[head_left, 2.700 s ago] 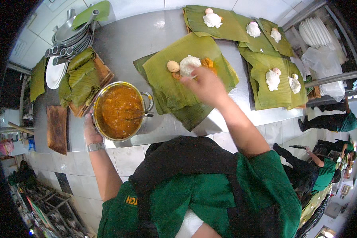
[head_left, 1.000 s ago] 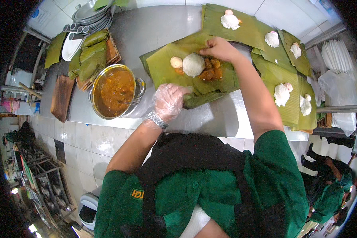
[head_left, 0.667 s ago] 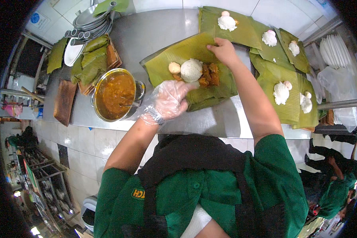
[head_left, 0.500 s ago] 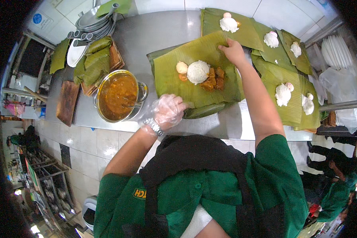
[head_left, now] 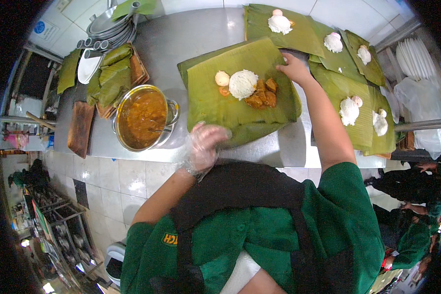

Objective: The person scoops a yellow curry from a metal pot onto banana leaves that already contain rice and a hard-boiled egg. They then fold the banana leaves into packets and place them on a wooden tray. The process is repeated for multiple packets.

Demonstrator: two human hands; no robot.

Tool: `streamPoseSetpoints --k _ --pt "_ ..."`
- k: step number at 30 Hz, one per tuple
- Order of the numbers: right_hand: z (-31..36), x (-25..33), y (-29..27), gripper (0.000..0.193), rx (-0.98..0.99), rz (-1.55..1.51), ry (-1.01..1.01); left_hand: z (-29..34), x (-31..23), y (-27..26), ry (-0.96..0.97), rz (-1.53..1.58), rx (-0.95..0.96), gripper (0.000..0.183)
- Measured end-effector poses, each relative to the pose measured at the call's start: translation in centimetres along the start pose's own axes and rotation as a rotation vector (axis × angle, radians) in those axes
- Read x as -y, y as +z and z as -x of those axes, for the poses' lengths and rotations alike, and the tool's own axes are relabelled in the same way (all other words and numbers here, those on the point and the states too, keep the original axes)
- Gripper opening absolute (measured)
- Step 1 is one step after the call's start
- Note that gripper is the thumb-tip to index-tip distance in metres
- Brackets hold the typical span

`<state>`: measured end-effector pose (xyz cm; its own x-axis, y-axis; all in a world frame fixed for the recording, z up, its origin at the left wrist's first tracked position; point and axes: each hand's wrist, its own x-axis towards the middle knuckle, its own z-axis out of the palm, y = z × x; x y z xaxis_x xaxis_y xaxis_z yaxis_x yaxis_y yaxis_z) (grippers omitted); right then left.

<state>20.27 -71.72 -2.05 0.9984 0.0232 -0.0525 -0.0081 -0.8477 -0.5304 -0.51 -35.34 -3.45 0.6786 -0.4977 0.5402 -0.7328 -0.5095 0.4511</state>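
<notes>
In front of me lies a stack of green banana leaves [head_left: 206, 108], holding a mound of white rice [head_left: 243, 84], brown stewed meat chunks [head_left: 263, 95], a pale round egg-like piece [head_left: 222, 78] and a small orange piece [head_left: 224, 91]. My left hand [head_left: 205, 143], in a clear plastic glove, is at the leaf's lower left edge, fingers apart and partly blurred. Bare, my right hand [head_left: 295, 68] has the leaf's right edge between thumb and fingers. Left of the leaves stands a metal pot [head_left: 116, 128] of orange-brown stew [head_left: 141, 117], with a utensil [head_left: 160, 130] in it.
More banana leaves [head_left: 323, 117] with rice and egg-like pieces lie at right. Folded leaf parcels [head_left: 116, 73] sit on wooden boards at left, near stacked pans [head_left: 108, 29] and a white oval plate [head_left: 89, 67]. A wooden board [head_left: 81, 128] rests by the table's [head_left: 191, 34] left end. Co-workers stand at lower right.
My left hand has drawn back slightly left and down from the leaf's lower edge, its fingers loosening. My right hand is a little lower along the right edge, and the leaf's upper right corner has settled.
</notes>
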Motion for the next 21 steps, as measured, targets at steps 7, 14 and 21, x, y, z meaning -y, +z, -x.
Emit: streamPoseSetpoints --k 7,14,21 --pt "1.3 -0.6 -1.0 0.06 0.179 -0.362 0.191 -3.8 -1.0 -1.0 -0.022 0.008 -0.037 0.048" --pt "-0.5 5.9 -1.1 0.059 -0.017 -0.678 0.208 -2.4 -0.9 -1.8 0.246 -0.129 0.069 0.042" --pt "-0.5 11.7 -3.4 0.05 0.289 -0.328 -0.164 -7.8 -2.5 -2.3 0.111 0.0 -0.047 0.037"
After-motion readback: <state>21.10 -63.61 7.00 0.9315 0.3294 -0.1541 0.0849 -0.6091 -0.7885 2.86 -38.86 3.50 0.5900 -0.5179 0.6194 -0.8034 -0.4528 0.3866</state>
